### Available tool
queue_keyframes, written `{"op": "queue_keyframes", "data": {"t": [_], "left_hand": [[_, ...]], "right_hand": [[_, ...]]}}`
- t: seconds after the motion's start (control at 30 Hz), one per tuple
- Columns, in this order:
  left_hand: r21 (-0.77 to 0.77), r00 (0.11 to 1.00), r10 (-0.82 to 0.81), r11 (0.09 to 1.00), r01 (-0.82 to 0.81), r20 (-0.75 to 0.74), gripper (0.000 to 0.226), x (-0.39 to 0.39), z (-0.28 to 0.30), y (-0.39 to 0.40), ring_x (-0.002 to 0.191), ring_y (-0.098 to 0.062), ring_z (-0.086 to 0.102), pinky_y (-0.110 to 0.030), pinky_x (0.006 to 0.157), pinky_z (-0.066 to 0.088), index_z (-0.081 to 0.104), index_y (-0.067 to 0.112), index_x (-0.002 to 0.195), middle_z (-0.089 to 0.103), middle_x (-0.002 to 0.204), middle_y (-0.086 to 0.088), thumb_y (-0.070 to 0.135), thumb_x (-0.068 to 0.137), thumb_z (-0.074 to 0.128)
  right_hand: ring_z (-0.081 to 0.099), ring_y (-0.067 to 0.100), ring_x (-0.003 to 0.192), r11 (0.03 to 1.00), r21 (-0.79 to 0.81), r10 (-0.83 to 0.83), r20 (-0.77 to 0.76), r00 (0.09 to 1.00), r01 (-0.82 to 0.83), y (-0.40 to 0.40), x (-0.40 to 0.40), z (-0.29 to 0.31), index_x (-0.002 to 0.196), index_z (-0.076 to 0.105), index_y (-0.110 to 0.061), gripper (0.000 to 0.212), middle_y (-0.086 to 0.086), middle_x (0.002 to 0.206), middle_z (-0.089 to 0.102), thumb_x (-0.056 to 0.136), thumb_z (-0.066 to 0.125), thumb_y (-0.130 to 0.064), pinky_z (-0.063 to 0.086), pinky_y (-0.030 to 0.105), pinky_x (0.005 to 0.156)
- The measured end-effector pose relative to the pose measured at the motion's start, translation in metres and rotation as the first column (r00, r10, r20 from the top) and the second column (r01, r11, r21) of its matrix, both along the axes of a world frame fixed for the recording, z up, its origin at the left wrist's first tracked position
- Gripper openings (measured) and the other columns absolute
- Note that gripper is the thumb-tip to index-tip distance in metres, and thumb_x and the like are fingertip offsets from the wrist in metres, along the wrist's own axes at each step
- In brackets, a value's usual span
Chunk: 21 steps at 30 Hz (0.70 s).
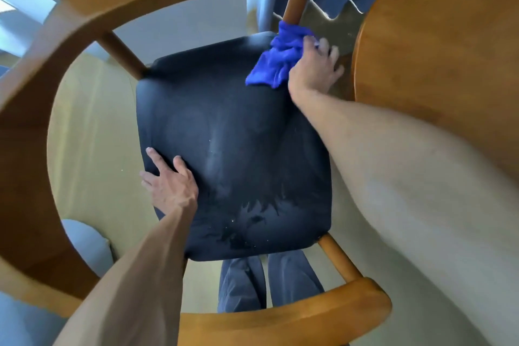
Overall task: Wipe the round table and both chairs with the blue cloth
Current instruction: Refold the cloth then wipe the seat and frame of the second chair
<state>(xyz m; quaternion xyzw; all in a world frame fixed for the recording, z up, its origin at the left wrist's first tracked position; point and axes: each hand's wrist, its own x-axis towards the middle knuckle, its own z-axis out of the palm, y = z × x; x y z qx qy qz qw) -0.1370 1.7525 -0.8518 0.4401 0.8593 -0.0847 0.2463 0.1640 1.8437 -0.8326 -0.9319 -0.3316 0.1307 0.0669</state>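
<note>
Round table (438,45) cut off by right edge; right hand (314,70) fingertips blurred; chair backrest (42,93) motion-smeared.

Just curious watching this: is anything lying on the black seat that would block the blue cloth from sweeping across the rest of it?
Nothing loose lies on the seat. The right hand holds the blue cloth at the far corner. Only the left hand rests on the near-left edge, and a wet patch shows near the front.

The curved wooden armrest (84,17) ringed the black seat (233,149), leaving open access from above. Upright posts (293,5) blocked the seat corners, and the desk (438,64) stood close beside the chair's right side.
</note>
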Motion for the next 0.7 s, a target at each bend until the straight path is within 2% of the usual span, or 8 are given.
{"op": "queue_keyframes", "data": {"t": [0.07, 0.1, 0.2, 0.37, 0.47, 0.6, 0.7], "left_hand": [[0.013, 1.000, 0.011, 1.000, -0.011, -0.015, 0.062, 0.002, -0.001, 0.000, 0.138, -0.039, 0.027, -0.056, 0.108, 0.029, 0.001, 0.035, 0.156, 0.020, 0.156, -0.023, 0.056, 0.100, 0.021], [0.017, 1.000, 0.020, 1.000, -0.019, -0.019, 0.062, 0.003, -0.002, -0.001, 0.139, -0.038, 0.025, -0.057, 0.108, 0.028, 0.000, 0.035, 0.156, 0.018, 0.157, -0.023, 0.055, 0.101, 0.020], [0.019, 0.999, 0.036, 0.999, -0.036, -0.022, 0.060, 0.006, -0.006, -0.002, 0.140, -0.039, 0.022, -0.057, 0.110, 0.026, -0.002, 0.036, 0.155, 0.015, 0.157, -0.022, 0.052, 0.101, 0.018], [0.016, 0.999, 0.049, 0.999, -0.049, -0.019, 0.060, 0.007, -0.010, -0.003, 0.142, -0.039, 0.018, -0.057, 0.112, 0.024, -0.003, 0.035, 0.155, 0.014, 0.158, -0.023, 0.051, 0.102, 0.017], [0.007, 0.999, 0.038, 0.999, -0.038, -0.028, 0.059, 0.008, -0.009, -0.002, 0.141, -0.040, 0.020, -0.059, 0.111, 0.025, -0.004, 0.036, 0.155, 0.015, 0.157, -0.024, 0.051, 0.101, 0.016], [-0.001, 0.998, 0.049, 0.999, -0.049, -0.039, 0.058, 0.011, -0.009, -0.001, 0.143, -0.039, 0.016, -0.057, 0.112, 0.023, -0.005, 0.035, 0.155, 0.011, 0.158, -0.024, 0.048, 0.102, 0.015], [-0.008, 0.998, 0.056, 0.998, -0.056, -0.039, 0.058, 0.010, -0.009, 0.000, 0.143, -0.039, 0.015, -0.058, 0.111, 0.024, -0.006, 0.036, 0.155, 0.009, 0.158, -0.023, 0.048, 0.102, 0.015]], "right_hand": [[0.037, 0.025, 0.133, 0.988, -0.064, -0.148, -0.207, 0.967, 0.138, 0.013, 0.015, 0.002, 0.136, 0.048, -0.031, 0.044, -0.001, 0.141, 0.044, 0.093, 0.048, -0.019, 0.035, 0.050, 0.104], [0.038, 0.026, 0.131, 0.987, -0.084, -0.150, -0.236, 0.960, 0.134, 0.011, 0.017, 0.002, 0.135, 0.048, -0.030, 0.044, -0.001, 0.139, 0.044, 0.091, 0.047, -0.023, 0.036, 0.049, 0.102], [0.041, 0.029, 0.123, 0.996, -0.040, -0.081, -0.178, 0.981, 0.075, -0.011, 0.014, -0.004, 0.131, 0.048, -0.028, 0.045, 0.002, 0.133, 0.047, 0.087, 0.045, -0.035, 0.039, 0.048, 0.097], [0.044, 0.031, 0.123, 0.984, -0.015, -0.175, -0.226, 0.958, 0.176, -0.026, 0.017, -0.018, 0.135, 0.044, -0.025, 0.062, 0.006, 0.136, 0.049, 0.082, 0.046, -0.057, 0.037, 0.051, 0.101], [0.047, 0.033, 0.122, 0.975, 0.004, -0.215, -0.255, 0.943, 0.223, -0.030, 0.021, -0.018, 0.132, 0.047, -0.019, 0.061, 0.009, 0.131, 0.052, 0.083, 0.052, -0.054, 0.041, 0.045, 0.093], [0.048, 0.033, 0.121, 0.981, 0.012, -0.191, -0.156, 0.969, 0.196, -0.028, 0.019, -0.007, 0.129, 0.047, -0.020, 0.052, 0.010, 0.126, 0.052, 0.083, 0.058, -0.040, 0.045, 0.045, 0.088], [0.052, 0.034, 0.116, 0.982, -0.045, -0.186, -0.180, 0.966, 0.181, -0.034, 0.024, -0.003, 0.133, 0.042, -0.020, 0.061, 0.011, 0.126, 0.052, 0.080, 0.058, -0.045, 0.045, 0.043, 0.088]]}}
